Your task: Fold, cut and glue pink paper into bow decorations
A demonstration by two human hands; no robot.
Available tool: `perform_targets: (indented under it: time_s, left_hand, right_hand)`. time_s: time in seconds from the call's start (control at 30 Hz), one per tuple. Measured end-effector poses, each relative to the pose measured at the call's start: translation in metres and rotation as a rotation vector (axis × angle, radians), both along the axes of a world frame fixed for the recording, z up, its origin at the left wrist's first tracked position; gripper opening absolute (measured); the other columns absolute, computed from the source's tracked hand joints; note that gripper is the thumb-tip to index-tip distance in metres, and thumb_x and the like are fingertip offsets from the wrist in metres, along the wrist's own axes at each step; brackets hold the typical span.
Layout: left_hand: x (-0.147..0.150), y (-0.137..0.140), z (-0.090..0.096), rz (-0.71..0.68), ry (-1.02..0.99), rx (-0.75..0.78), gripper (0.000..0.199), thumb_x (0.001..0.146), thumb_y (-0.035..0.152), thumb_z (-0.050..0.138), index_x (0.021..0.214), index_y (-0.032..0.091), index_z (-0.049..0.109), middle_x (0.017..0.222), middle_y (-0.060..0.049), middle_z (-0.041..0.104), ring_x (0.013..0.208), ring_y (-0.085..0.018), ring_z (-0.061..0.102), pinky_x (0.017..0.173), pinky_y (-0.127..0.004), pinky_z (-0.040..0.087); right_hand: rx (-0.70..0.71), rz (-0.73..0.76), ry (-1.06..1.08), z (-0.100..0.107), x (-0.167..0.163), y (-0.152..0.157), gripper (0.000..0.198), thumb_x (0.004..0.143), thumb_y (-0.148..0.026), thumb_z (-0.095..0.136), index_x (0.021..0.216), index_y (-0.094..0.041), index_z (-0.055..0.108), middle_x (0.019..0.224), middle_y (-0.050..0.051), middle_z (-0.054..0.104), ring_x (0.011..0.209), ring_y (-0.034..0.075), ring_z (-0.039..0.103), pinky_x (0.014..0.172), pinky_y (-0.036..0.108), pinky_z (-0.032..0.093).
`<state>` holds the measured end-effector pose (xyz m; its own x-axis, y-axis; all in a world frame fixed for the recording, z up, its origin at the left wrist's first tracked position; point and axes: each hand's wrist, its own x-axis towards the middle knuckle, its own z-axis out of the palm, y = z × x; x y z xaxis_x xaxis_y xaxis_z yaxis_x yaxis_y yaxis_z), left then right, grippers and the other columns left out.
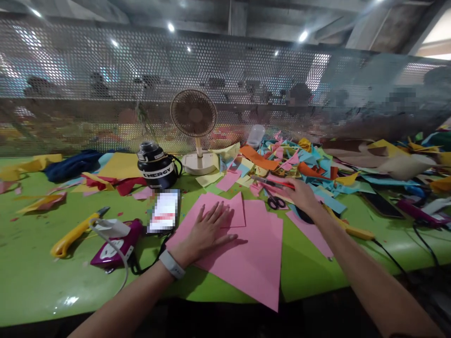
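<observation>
My left hand (210, 230) lies flat with fingers spread on a stack of pink paper sheets (259, 249). Its fingertips rest on a smaller pink piece with a pointed corner (238, 211). Farther right, my right hand (302, 195) is closed on a slim red-and-black utility knife (278, 183), whose grey end points left over the scraps. Black-handled scissors (276, 202) lie just below the knife. Under my right wrist is a dark rounded object, mostly hidden, and beside it another pink sheet (310, 232).
Paper scraps (260, 159) heap up at the back right. A fan (193, 115) and a black bottle (157, 166) stand behind. Leftward lie a lit phone (164, 211), a yellow cutter (75, 234) and a purple corded device (118, 246). A yellow corded tool (359, 233) lies right.
</observation>
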<state>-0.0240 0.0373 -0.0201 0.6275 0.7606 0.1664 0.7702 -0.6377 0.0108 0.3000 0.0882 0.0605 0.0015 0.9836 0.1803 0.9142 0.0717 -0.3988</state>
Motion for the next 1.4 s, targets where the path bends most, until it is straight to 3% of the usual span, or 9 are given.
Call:
perform_targets:
  time_s: [0.07, 0.23, 0.5, 0.73, 0.9, 1.03, 1.4]
  left_hand:
    - [-0.002, -0.003, 0.000, -0.016, -0.007, 0.025, 0.076, 0.092, 0.068, 0.023, 0.153, 0.027, 0.001, 0.159, -0.006, 0.020, 0.146, -0.031, 0.017, 0.117, -0.055, 0.007]
    - [-0.006, -0.007, -0.002, -0.029, -0.007, 0.043, 0.081, 0.091, 0.069, 0.026, 0.153, 0.024, 0.001, 0.157, -0.008, 0.024, 0.144, -0.031, 0.024, 0.116, -0.050, 0.014]
    - [-0.003, -0.008, 0.005, -0.050, 0.015, -0.058, 0.079, 0.091, 0.070, 0.022, 0.153, 0.021, 0.017, 0.156, -0.011, 0.027, 0.144, -0.032, 0.024, 0.114, -0.051, 0.019]
    - [-0.003, -0.008, 0.007, -0.054, 0.019, -0.061, 0.079, 0.091, 0.070, 0.020, 0.153, 0.021, 0.020, 0.155, -0.012, 0.030, 0.143, -0.030, 0.026, 0.114, -0.049, 0.019]
    - [-0.002, -0.010, 0.010, -0.052, 0.017, -0.087, 0.080, 0.090, 0.071, 0.018, 0.152, 0.020, 0.022, 0.155, -0.015, 0.029, 0.144, -0.031, 0.024, 0.114, -0.051, 0.019]
    - [-0.001, -0.010, 0.011, -0.047, 0.016, -0.098, 0.081, 0.090, 0.072, 0.017, 0.152, 0.020, 0.022, 0.155, -0.015, 0.029, 0.144, -0.031, 0.023, 0.114, -0.051, 0.017]
    - [0.002, -0.013, 0.021, -0.018, 0.045, -0.182, 0.084, 0.089, 0.073, 0.015, 0.152, 0.017, 0.024, 0.156, -0.014, 0.026, 0.145, -0.029, 0.019, 0.114, -0.050, 0.015]
  right_hand:
    - [-0.046, 0.048, 0.081, -0.006, -0.006, -0.011, 0.032, 0.086, -0.026, 0.048, 0.111, -0.019, 0.066, 0.106, 0.009, 0.070, 0.093, 0.025, 0.063, 0.075, 0.030, 0.046]
    - [-0.317, 0.125, 0.303, -0.029, -0.023, -0.031, 0.031, 0.083, -0.028, 0.045, 0.100, -0.016, 0.067, 0.081, 0.005, 0.068, 0.069, 0.019, 0.059, 0.061, 0.027, 0.042]
    - [-0.352, 0.054, 0.358, -0.035, -0.015, -0.037, 0.032, 0.079, -0.030, 0.049, 0.101, -0.016, 0.067, 0.084, 0.005, 0.067, 0.073, 0.020, 0.059, 0.063, 0.028, 0.043]
    - [-0.293, 0.292, 0.185, -0.034, -0.018, -0.051, 0.039, 0.072, -0.044, 0.071, 0.102, -0.019, 0.071, 0.103, 0.009, 0.066, 0.096, 0.027, 0.060, 0.084, 0.036, 0.044]
    - [-0.207, 0.434, 0.031, -0.039, -0.022, -0.057, 0.037, 0.085, -0.042, 0.062, 0.116, -0.024, 0.068, 0.106, 0.010, 0.062, 0.102, 0.027, 0.057, 0.090, 0.039, 0.043]
    - [-0.159, 0.445, 0.041, -0.045, -0.023, -0.061, 0.040, 0.090, -0.047, 0.053, 0.122, -0.027, 0.065, 0.112, 0.009, 0.059, 0.108, 0.026, 0.056, 0.094, 0.039, 0.043]
    - [-0.122, 0.369, 0.085, -0.054, -0.014, -0.079, 0.038, 0.090, -0.050, 0.052, 0.117, -0.028, 0.068, 0.113, 0.009, 0.058, 0.109, 0.026, 0.056, 0.096, 0.040, 0.046]
